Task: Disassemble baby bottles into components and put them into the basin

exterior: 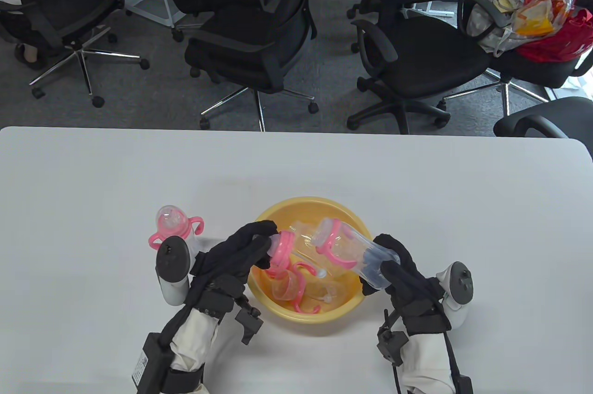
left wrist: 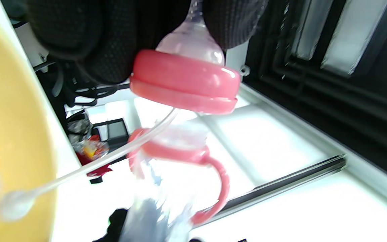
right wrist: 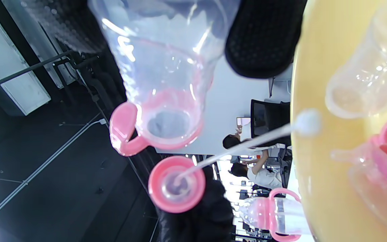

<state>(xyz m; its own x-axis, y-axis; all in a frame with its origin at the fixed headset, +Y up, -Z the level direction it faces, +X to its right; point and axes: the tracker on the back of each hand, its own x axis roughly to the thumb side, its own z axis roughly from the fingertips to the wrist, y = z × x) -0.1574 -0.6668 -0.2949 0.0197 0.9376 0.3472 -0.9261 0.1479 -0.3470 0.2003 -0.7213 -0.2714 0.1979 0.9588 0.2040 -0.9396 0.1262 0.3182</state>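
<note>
Fingers (exterior: 252, 238) of the left hand (exterior: 231, 259) are pinching the pink nipple collar (exterior: 281, 249), its thin straw trailing; the right hand (exterior: 400, 269) is gripping the light, slick clear bottle body (exterior: 356, 255) over the yellow basin (exterior: 278, 213), best held round its stiff barrel.

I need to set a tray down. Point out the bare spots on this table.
Bare: the table left of the standing bottle, the far strip behind the basin, and the right side beyond the right hand. Crowded: the near centre, where both hands work over the basin, left hand included.
</note>
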